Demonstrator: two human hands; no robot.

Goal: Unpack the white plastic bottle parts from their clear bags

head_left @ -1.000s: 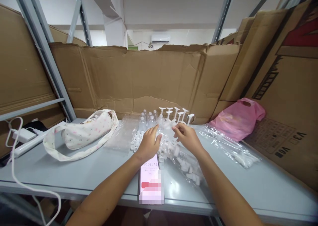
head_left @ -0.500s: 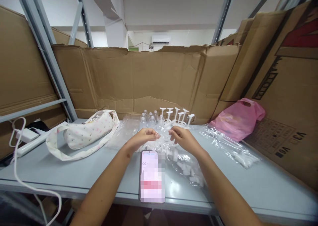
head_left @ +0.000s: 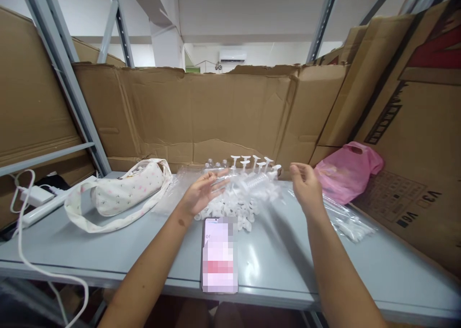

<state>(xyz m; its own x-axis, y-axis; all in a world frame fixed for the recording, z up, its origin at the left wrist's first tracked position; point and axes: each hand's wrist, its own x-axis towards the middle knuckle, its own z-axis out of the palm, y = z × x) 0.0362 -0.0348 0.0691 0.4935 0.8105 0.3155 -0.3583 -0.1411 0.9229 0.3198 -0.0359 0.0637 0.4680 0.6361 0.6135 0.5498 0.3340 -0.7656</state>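
My left hand (head_left: 200,192) is over the table with its fingers stretched apart, touching or just beside a crumpled clear plastic bag (head_left: 255,186). The bag is blurred by motion. Below it is a loose pile of small white plastic pieces (head_left: 230,212). My right hand (head_left: 308,188) is raised right of the bag, its fingers curled towards the thumb. Whatever it grips, if anything, cannot be made out. Behind the bag stand several white T-shaped plastic pieces (head_left: 255,161). Several small clear bottles (head_left: 217,165) stand to their left, partly hidden by my left hand.
A phone (head_left: 219,256) lies before the pile. To the left are flat clear plastic sheets (head_left: 173,191), a patterned white bag (head_left: 122,193) and a white cable (head_left: 25,251). A pink plastic bag (head_left: 347,174) and a clear packet (head_left: 351,222) lie right. Cardboard (head_left: 209,112) walls the back.
My hands have moved apart, the right one up and to the right. The clear bag has lifted off the table, and white pieces now lie loose. My left fingers have spread.
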